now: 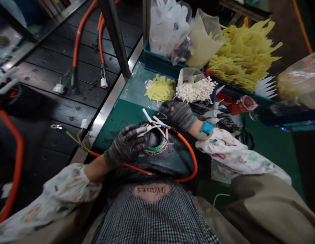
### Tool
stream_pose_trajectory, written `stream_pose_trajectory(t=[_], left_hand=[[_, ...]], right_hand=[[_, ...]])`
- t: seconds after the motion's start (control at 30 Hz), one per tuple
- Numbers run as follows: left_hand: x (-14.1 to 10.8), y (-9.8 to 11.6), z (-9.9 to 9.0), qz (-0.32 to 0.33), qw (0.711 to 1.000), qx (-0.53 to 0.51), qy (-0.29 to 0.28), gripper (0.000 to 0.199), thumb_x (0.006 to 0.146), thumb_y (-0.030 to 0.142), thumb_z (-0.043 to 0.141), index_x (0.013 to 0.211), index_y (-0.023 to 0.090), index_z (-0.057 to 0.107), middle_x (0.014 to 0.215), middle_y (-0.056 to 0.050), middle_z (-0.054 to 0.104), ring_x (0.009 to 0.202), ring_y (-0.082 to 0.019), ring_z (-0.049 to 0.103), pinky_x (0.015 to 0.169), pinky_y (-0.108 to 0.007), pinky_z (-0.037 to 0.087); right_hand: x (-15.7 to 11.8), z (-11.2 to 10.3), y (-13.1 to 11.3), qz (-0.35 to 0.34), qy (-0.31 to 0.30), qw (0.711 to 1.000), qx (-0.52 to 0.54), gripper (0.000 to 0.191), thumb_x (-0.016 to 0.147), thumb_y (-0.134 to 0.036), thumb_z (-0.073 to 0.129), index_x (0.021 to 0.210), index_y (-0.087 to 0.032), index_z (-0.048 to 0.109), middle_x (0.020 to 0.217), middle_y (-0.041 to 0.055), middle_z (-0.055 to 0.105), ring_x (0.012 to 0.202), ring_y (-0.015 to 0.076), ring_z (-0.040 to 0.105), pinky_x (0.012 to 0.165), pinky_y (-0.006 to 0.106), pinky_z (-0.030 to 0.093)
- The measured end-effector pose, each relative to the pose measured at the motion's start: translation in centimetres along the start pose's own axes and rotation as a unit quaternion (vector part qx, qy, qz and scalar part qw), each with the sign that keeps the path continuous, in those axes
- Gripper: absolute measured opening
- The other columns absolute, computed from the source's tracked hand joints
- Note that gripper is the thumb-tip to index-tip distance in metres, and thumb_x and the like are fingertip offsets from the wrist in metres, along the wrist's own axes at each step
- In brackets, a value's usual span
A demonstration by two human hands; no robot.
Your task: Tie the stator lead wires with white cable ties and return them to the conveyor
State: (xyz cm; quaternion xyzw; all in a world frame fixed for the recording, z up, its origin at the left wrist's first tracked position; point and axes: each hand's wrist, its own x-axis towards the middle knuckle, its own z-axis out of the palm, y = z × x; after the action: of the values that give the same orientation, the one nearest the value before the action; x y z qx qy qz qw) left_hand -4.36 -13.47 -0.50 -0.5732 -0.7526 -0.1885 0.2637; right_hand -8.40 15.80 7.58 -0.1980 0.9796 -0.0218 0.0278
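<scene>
A ring-shaped part (156,148) with a green rim and dark centre lies on the green table. White sleeves (147,116) stick up from it, and an orange cable (195,159) runs from its right side and loops below. My left hand (127,144), in a dark grey glove, is at the ring's left edge, its fingers bent round a whitish sleeve. Above and right of the ring, my right hand (179,114), also gloved, has its fingers curled together near the yellow pieces (161,88) and the white-tipped sticks (195,89); what it holds, if anything, is hidden.
Teal bins (160,64) with bags and a heap of yellow strips (244,54) stand at the back. To the left is a dark slatted conveyor (63,74) with orange cables and connectors. A red container (242,104) sits at the right.
</scene>
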Motion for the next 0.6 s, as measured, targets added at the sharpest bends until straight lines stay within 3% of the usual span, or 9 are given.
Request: stream_pose_trajectory(t=[0.03,0.07,0.1,0.13,0.2,0.27,0.33,0.47,0.6], left_hand=[[0.0,0.6,0.3,-0.019,1.000,0.008,0.006,0.015,0.112,0.044,0.075,0.118,0.031,0.078,0.122,0.002,0.089,0.149,-0.023,0.068,0.136,-0.044,0.041],[-0.1,1.3,0.7,-0.043,0.999,0.019,0.016,0.016,0.111,0.047,0.076,0.115,0.031,0.077,0.120,0.002,0.089,0.146,-0.023,0.070,0.132,-0.044,0.044],[-0.2,2.2,1.2,-0.067,0.997,0.033,0.030,0.018,0.109,0.049,0.079,0.112,0.031,0.077,0.116,0.002,0.090,0.142,-0.024,0.072,0.128,-0.044,0.046],[-0.4,3.2,1.6,-0.092,0.994,0.048,0.045,0.020,0.108,0.052,0.081,0.108,0.032,0.076,0.111,0.003,0.089,0.138,-0.025,0.073,0.124,-0.046,0.047],[-1.0,4.9,2.6,-0.146,0.985,0.077,0.056,0.023,0.104,0.053,0.085,0.102,0.033,0.074,0.101,0.005,0.088,0.132,-0.027,0.076,0.119,-0.050,0.047],[-1.5,6.0,3.3,-0.186,0.978,0.093,0.031,0.021,0.103,0.049,0.085,0.100,0.032,0.074,0.100,0.005,0.087,0.131,-0.029,0.077,0.115,-0.052,0.047],[-2.0,6.1,3.7,-0.193,0.977,0.092,0.011,0.022,0.102,0.049,0.084,0.101,0.030,0.073,0.105,0.003,0.087,0.132,-0.030,0.076,0.115,-0.053,0.047],[-2.0,5.1,3.5,-0.153,0.984,0.064,0.056,0.033,0.094,0.058,0.091,0.107,0.034,0.073,0.110,0.003,0.084,0.137,-0.029,0.070,0.124,-0.049,0.039],[-1.4,5.0,2.9,-0.174,0.983,0.047,0.037,0.031,0.092,0.058,0.090,0.104,0.035,0.073,0.116,0.003,0.085,0.140,-0.032,0.068,0.126,-0.051,0.036]], right_hand=[[-1.3,-0.8,-0.1,-0.006,0.099,0.993,0.068,0.020,0.113,-0.020,0.068,0.123,-0.014,0.084,0.120,0.0142,0.088,0.106,0.0220,0.083,0.086,0.032,0.062],[-3.0,-1.8,-0.4,-0.011,0.209,0.967,0.147,0.016,0.112,-0.023,0.072,0.119,-0.017,0.085,0.114,0.0111,0.089,0.104,0.0217,0.084,0.089,0.033,0.065],[-5.0,-2.8,-0.8,-0.022,0.291,0.929,0.227,0.016,0.114,-0.026,0.071,0.120,-0.020,0.084,0.114,0.0091,0.090,0.106,0.0215,0.085,0.093,0.035,0.068],[-7.1,-3.7,-1.5,0.012,0.362,0.884,0.296,0.015,0.115,-0.029,0.070,0.121,-0.024,0.083,0.114,0.0067,0.089,0.102,0.0211,0.086,0.093,0.038,0.070],[-11.3,-4.4,-3.1,0.101,0.421,0.837,0.336,0.008,0.113,-0.035,0.076,0.116,-0.034,0.083,0.110,0.0026,0.087,0.095,0.0232,0.085,0.089,0.043,0.071],[-14.4,-3.6,-4.9,0.114,0.366,0.863,0.329,0.008,0.115,-0.038,0.072,0.113,-0.038,0.080,0.099,-0.0003,0.085,0.087,0.0232,0.084,0.086,0.044,0.072],[-16.1,-1.4,-6.5,0.117,0.323,0.874,0.344,0.010,0.116,-0.040,0.068,0.111,-0.036,0.076,0.093,-0.0005,0.084,0.080,0.0235,0.083,0.077,0.042,0.072],[-16.8,2.9,-9.1,0.167,0.382,0.838,0.352,0.011,0.114,-0.037,0.067,0.107,-0.033,0.074,0.091,0.0035,0.086,0.077,0.0257,0.084,0.069,0.040,0.071],[-17.9,4.7,-10.8,0.111,0.362,0.812,0.444,0.015,0.113,-0.030,0.065,0.108,-0.035,0.079,0.088,0.0011,0.087,0.066,0.0232,0.082,0.058,0.035,0.069]])
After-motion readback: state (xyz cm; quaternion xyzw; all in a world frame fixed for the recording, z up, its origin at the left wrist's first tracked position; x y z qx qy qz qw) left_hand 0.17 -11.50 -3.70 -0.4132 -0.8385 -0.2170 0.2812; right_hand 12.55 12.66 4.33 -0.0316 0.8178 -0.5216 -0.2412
